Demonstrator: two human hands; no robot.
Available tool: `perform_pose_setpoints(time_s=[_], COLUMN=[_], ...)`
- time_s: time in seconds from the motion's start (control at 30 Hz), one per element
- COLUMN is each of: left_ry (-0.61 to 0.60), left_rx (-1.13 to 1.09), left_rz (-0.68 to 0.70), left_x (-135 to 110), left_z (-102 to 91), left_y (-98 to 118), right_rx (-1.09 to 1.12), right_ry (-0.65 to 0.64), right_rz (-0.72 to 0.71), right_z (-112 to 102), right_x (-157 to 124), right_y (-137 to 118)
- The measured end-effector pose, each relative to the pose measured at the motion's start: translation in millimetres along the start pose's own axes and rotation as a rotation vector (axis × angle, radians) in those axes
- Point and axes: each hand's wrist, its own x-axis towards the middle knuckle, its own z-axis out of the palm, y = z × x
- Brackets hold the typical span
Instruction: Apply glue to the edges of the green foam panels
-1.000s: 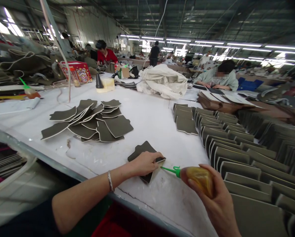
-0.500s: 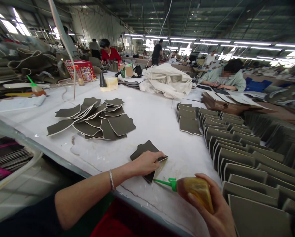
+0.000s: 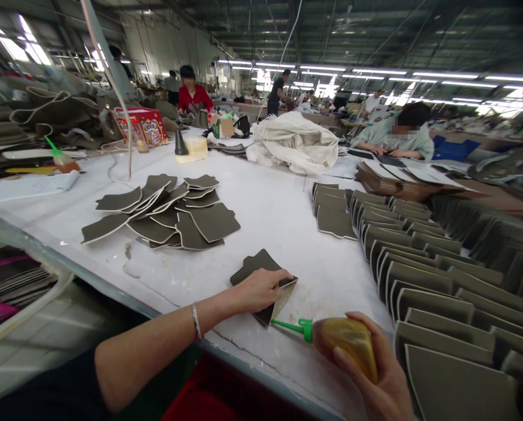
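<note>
Bottle (image 3: 346, 346) shifted nearer since second ago — nozzle (image 3: 288, 326) at near corner of panel (image 3: 253, 264) on table (image 3: 270, 202). Right hand (image 3: 386, 374) wrapped round bottle; left hand (image 3: 260, 290) on panel, index finger (image 3: 284, 273) outstretched — grip unclear.

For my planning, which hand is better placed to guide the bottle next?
Probably the right hand: it holds the bottle, green nozzle at the dark piece, on which the left hand rests.
</note>
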Motion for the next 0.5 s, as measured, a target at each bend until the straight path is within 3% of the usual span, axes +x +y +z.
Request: perform_pose_setpoints(time_s=[0.27,0.5], left_ry=[-0.015,-0.009], left_rx=[-0.016,0.002], left_rz=[0.002,0.002], left_x=[0.2,0.5], left_z=[-0.7,-0.2], left_y=[-0.1,-0.3], right_rx=[-0.058,0.05], right_ry=[0.03,-0.022], right_rz=[-0.025,0.059], right_z=[-8.2,-1.9], right_x=[11.5,2.3], right_y=[14.1,5.1])
